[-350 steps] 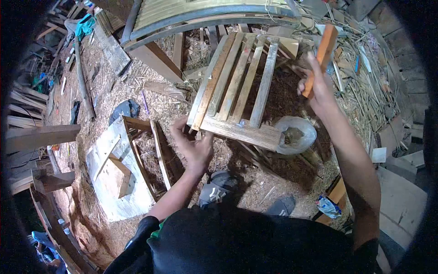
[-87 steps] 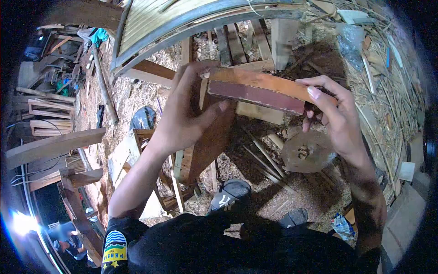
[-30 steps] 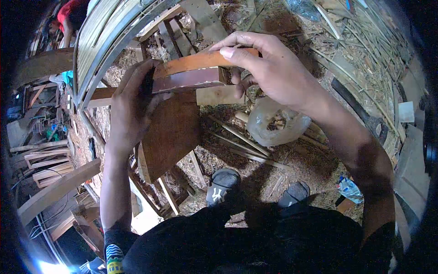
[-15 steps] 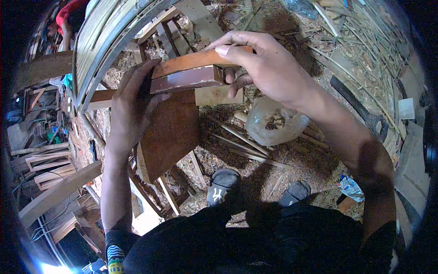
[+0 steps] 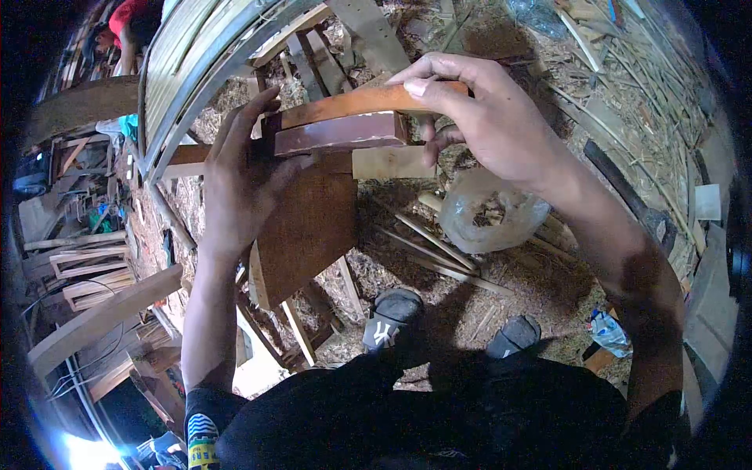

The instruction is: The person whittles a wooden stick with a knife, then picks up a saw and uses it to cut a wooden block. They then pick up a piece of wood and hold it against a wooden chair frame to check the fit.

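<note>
In the head view, an orange-brown wooden strip [image 5: 360, 103] lies along the top of a maroon-painted wooden block [image 5: 341, 133] with chipped edges. My left hand [image 5: 239, 180] is around their left end, thumb below and fingers behind; its exact contact is partly hidden. At the other end, my right hand [image 5: 478, 110] pinches the strip, thumb on top, with the lower fingers curled beside the block's end. Below the pieces stands a brown wooden board [image 5: 305, 227]. A pale wooden piece [image 5: 392, 163] shows just behind the block.
A clear plastic bag [image 5: 493, 211] lies on the shaving-covered floor, near thin wooden sticks [image 5: 431, 243]. A curved slatted panel [image 5: 211, 55] rises at upper left. Wooden frames [image 5: 90, 266] are stacked at left. Another person's red sleeve [image 5: 125, 19] shows at top left.
The view has shifted slightly, so most things appear farther right. My left fingers look more spread and raised at the left end. Both wooden pieces stay between my hands.
</note>
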Demonstrator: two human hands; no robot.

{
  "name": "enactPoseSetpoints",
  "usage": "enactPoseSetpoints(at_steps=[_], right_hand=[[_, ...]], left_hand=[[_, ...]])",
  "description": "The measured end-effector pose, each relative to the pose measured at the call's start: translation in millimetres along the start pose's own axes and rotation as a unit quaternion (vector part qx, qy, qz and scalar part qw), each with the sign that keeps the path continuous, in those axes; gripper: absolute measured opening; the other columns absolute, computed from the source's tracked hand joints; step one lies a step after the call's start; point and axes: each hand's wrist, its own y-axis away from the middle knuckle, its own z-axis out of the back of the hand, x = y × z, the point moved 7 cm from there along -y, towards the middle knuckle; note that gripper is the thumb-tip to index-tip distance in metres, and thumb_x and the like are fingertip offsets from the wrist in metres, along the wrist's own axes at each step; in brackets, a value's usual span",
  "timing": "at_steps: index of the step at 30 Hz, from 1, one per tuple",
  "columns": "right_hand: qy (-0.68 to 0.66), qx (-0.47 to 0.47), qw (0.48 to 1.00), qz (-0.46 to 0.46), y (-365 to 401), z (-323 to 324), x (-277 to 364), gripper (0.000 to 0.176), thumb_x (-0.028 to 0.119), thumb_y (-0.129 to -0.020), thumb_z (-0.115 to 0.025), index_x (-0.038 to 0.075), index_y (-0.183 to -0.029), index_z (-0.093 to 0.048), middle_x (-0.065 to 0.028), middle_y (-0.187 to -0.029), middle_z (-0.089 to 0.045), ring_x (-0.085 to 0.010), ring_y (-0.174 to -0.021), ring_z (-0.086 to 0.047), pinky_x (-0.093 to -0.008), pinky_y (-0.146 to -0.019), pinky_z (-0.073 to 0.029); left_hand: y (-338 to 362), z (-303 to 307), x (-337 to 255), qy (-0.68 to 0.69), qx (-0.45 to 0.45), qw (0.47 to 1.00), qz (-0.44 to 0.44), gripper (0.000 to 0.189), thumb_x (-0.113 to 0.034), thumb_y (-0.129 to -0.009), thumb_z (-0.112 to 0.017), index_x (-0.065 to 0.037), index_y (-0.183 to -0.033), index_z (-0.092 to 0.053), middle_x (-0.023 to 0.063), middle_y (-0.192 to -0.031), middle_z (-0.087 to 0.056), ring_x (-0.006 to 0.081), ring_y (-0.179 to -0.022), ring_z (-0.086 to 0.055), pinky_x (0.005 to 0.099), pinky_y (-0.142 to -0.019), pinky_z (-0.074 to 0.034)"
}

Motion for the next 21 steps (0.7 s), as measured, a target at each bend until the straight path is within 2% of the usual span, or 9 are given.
enactPoseSetpoints(at_steps=[5,7,8,10,14,16,21], right_hand=[[0.009,0.018,1.000,-0.011,-3,-3,-2,0.027,0.019,-0.103,-0.053,-0.004,-0.108,-0.065,-0.0033,-0.072,-0.056,-0.0102,-0.063,-0.057,-0.0302,-0.055,-0.057],[0.006,0.017,1.000,-0.006,-4,-3,-3,0.027,0.019,-0.102,-0.053,-0.004,-0.108,-0.065,-0.0030,-0.073,-0.056,-0.0099,-0.064,-0.057,-0.0297,-0.055,-0.057],[0.006,0.018,1.000,-0.006,-4,-4,-3,0.027,0.019,-0.102,-0.053,-0.004,-0.108,-0.065,-0.0030,-0.073,-0.056,-0.0099,-0.064,-0.057,-0.0297,-0.055,-0.057],[-0.008,0.012,1.000,0.000,-4,-5,-2,0.027,0.019,-0.102,-0.053,-0.004,-0.107,-0.066,-0.0025,-0.073,-0.056,-0.0094,-0.065,-0.057,-0.0292,-0.055,-0.057],[0.007,0.035,0.999,0.007,-3,-3,1,0.027,0.019,-0.102,-0.053,-0.004,-0.106,-0.066,-0.0023,-0.075,-0.056,-0.0087,-0.065,-0.057,-0.0287,-0.055,-0.057],[0.006,0.027,1.000,0.009,-2,-3,5,0.026,0.019,-0.102,-0.053,-0.004,-0.105,-0.066,-0.0025,-0.076,-0.057,-0.0080,-0.066,-0.057,-0.0284,-0.055,-0.058],[-0.004,0.022,1.000,0.021,-1,-3,6,0.026,0.020,-0.102,-0.054,-0.003,-0.105,-0.066,-0.0027,-0.077,-0.058,-0.0078,-0.067,-0.058,-0.0277,-0.055,-0.058]], left_hand=[[0,0,2,0.000,-0.001,1.000,0.002,0.073,-0.007,-0.073,-0.086,-0.007,-0.139,-0.054,0.0162,-0.124,-0.062,0.0308,-0.116,-0.064,0.0389,-0.097,-0.054],[1,-2,-1,-0.016,0.041,0.998,0.036,0.071,0.000,-0.078,-0.082,-0.001,-0.141,-0.050,0.0149,-0.139,-0.056,0.0262,-0.128,-0.057,0.0377,-0.105,-0.051],[0,-3,2,-0.016,0.041,0.998,0.036,0.071,0.000,-0.078,-0.082,-0.001,-0.141,-0.050,0.0149,-0.139,-0.056,0.0262,-0.128,-0.057,0.0377,-0.105,-0.051],[-1,-4,3,-0.018,0.040,0.999,0.000,0.066,-0.003,-0.077,-0.083,-0.002,-0.136,-0.055,0.0140,-0.135,-0.059,0.0263,-0.123,-0.061,0.0382,-0.104,-0.051],[-2,-4,-7,-0.070,0.047,0.996,-0.002,0.062,-0.008,-0.075,-0.085,-0.003,-0.132,-0.060,0.0144,-0.130,-0.062,0.0287,-0.118,-0.063,0.0395,-0.102,-0.051],[-3,-3,-11,-0.105,0.026,0.994,-0.035,0.061,-0.011,-0.073,-0.086,-0.005,-0.129,-0.062,0.0162,-0.121,-0.064,0.0335,-0.109,-0.066,0.0404,-0.093,-0.054],[-4,-2,-13,-0.090,0.022,0.995,-0.036,0.062,-0.011,-0.073,-0.086,-0.006,-0.130,-0.062,0.0167,-0.124,-0.063,0.0338,-0.113,-0.064,0.0400,-0.095,-0.053]])
